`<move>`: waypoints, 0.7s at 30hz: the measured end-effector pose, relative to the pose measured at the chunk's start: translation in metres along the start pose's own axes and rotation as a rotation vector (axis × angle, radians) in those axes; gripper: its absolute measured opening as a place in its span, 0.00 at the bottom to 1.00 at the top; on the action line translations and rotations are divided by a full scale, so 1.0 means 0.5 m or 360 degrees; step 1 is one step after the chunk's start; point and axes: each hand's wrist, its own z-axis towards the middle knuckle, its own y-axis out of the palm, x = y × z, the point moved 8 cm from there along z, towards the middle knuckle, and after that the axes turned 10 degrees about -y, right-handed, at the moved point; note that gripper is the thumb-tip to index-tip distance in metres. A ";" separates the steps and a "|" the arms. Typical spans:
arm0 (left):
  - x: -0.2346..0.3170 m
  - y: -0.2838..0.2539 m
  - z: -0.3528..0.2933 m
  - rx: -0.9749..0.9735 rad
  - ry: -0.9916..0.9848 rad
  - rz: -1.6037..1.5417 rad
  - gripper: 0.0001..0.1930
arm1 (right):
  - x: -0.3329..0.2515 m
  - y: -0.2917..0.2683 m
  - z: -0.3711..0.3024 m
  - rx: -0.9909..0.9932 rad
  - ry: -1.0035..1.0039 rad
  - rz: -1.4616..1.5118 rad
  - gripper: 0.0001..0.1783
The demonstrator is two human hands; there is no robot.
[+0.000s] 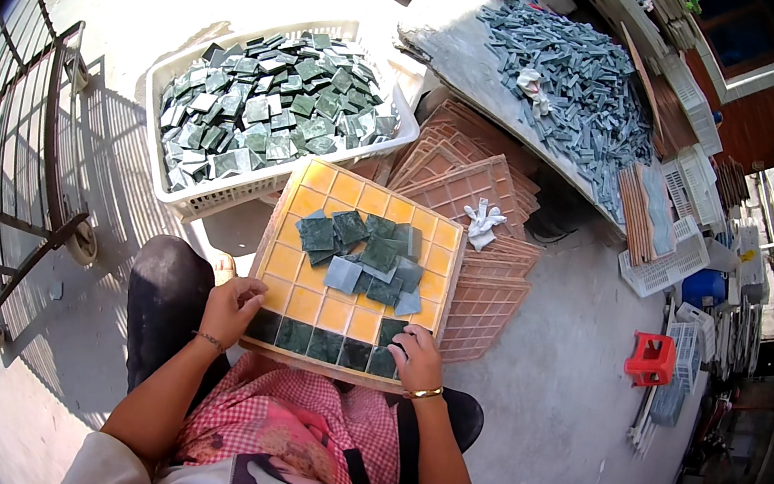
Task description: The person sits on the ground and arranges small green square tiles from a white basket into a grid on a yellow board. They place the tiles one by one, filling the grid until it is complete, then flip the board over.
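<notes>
On my lap rests a wooden tray board (447, 297) with a yellow base split into square cells. Dark green stone tiles (325, 345) fill its row closest to me. A loose heap of green and grey tiles (384, 289) lies in the middle of the board. My left hand (233, 309) is at the board's left edge with fingers curled and the thumb close to them; what they hold, if anything, is hidden. At the right end, my right hand (416, 360) has its bent fingers on a dark green tile (391, 330) just above the filled row.
Beyond the board stands a white plastic crate (174, 195) full of square green tiles. A table (452, 24) at the far right carries a pile of narrow stone strips (575, 79). Stacked grid trays (489, 304) with a white glove (482, 224) lie beside me. A red stool (651, 360) stands right, a metal cart (36, 186) left.
</notes>
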 end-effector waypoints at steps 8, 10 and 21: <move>-0.007 0.016 0.000 -0.0059 0.0002 -0.0040 0.08 | -0.005 0.022 0.030 -0.0274 0.0227 -0.0233 0.12; -0.001 0.019 0.000 -0.0085 -0.0004 -0.0014 0.08 | 0.014 0.032 0.036 -0.0418 0.0342 -0.0160 0.13; 0.017 0.029 -0.005 -0.0137 0.0054 0.0100 0.08 | 0.022 0.037 0.031 -0.0291 0.0337 0.0002 0.21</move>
